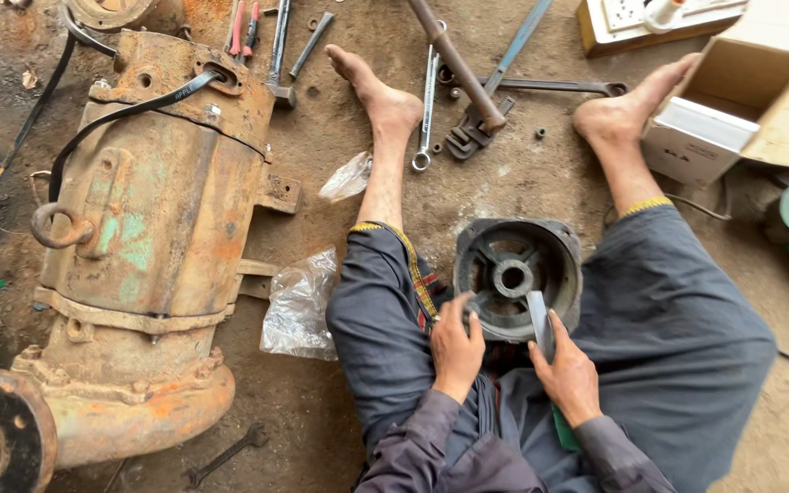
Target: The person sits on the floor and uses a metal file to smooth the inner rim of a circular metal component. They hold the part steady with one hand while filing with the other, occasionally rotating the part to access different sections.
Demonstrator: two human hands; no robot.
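Bracing a round metal cover (515,274) between the knees, open side up, just above the middle of the view. Left hand (457,351) closed over the cover's rim at 7 o'clock, fingers curled onto the edge. Right hand (566,374) clamped round a flat grey blade (538,319), tip resting on the rim at 5 o'clock. Looks like scraping or cleaning along the inner wall, with most of the circle yet to cover. Calls for a firm hold on the rim and short strokes, keeping the blade off the spokes and the hub. Tight on the 9 o'clock side: plastic bag (301,306) near the thigh, big rusty motor (152,210) beyond it. Open floor at 12 o'clock between the bare feet, up to the spanners (426,100) and pipe wrench (468,82). Cardboard box (769,82) crowding 2 o'clock, well apart from the cover.
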